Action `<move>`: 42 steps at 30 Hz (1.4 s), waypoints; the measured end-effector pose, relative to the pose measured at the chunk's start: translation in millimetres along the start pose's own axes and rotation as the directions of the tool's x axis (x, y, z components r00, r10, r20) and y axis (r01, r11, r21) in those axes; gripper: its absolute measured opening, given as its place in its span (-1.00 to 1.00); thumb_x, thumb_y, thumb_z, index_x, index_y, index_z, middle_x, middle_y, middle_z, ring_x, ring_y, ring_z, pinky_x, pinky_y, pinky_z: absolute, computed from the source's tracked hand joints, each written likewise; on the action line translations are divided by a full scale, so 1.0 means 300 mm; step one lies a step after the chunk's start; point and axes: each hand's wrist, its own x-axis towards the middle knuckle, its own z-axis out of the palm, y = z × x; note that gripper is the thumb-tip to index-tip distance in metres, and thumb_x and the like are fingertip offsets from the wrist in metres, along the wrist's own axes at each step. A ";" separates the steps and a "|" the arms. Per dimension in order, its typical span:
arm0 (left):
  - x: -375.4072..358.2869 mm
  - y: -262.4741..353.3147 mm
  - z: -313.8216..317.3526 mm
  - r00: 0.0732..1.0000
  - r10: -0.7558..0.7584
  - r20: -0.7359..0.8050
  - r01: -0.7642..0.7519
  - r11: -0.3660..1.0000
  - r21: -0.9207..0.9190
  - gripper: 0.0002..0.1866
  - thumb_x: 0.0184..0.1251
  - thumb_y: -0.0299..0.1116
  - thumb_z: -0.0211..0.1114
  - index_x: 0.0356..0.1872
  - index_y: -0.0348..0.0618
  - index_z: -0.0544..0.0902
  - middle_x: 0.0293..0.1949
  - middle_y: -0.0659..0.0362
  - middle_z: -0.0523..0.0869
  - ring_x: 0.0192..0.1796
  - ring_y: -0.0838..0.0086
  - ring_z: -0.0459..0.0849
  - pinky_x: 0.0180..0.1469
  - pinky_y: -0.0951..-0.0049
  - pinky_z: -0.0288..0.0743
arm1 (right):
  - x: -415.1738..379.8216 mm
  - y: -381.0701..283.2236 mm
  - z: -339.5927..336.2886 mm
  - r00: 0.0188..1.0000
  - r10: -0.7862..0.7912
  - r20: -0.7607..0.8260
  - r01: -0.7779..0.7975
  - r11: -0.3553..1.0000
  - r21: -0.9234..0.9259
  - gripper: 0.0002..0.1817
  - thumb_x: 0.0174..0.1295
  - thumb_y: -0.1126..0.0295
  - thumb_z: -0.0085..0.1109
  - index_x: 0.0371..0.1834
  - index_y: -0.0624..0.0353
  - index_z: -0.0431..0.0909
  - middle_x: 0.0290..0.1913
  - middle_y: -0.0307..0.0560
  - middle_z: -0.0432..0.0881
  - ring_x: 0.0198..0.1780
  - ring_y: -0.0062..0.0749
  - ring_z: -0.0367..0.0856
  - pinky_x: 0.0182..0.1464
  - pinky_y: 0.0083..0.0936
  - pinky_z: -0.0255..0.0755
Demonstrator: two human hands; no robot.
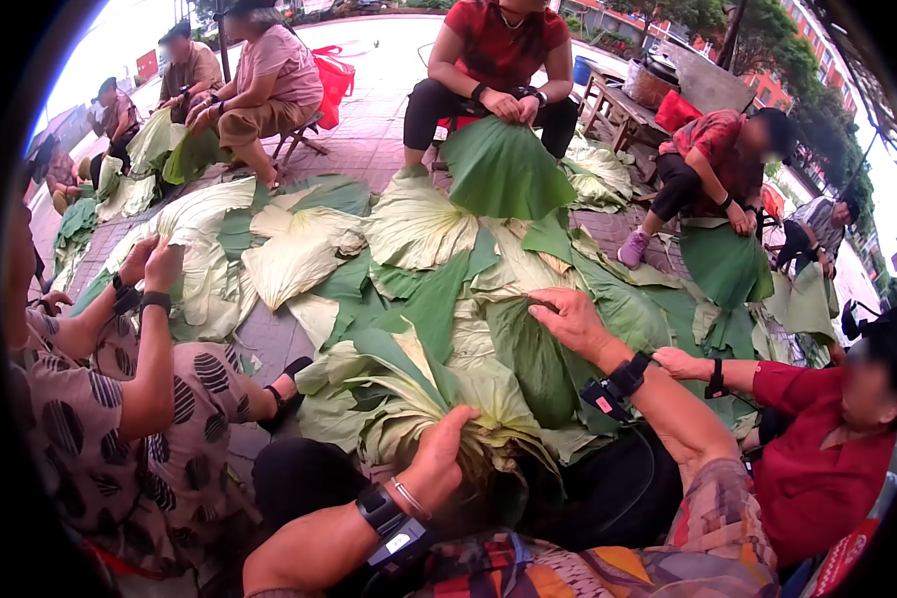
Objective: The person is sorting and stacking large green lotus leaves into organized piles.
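My left hand point(437, 461) is closed on a thick bundle of layered leaves point(394, 399), pale green and brownish at the gathered end, low in the middle of the view. Further right and higher, my right hand point(568, 319) pinches the top edge of a large green leaf point(530, 361), which hangs down beside the bundle. Its thumb and forefinger are together at that edge. Black devices are strapped on both my wrists.
Large green and pale leaves point(424, 224) lie overlapping on the paving. A person in patterned clothes point(120, 399) sits close at left, one in red point(817, 448) close at right. Across the leaves, a seated person holds a green leaf point(508, 169). Several others sit around.
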 end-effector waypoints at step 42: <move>-0.026 -0.026 0.001 0.972 -0.002 -0.234 0.025 0.995 0.095 -0.64 0.09 -0.32 0.23 -0.11 -0.31 0.49 -0.17 0.06 0.62 -0.15 0.30 0.59 0.00 0.33 0.46 | -0.067 0.799 0.279 0.678 0.730 -0.084 -0.728 0.683 0.055 -0.13 -0.11 0.01 0.25 0.21 0.36 0.21 0.10 0.30 0.40 0.19 -0.01 0.34 0.21 -0.39 0.21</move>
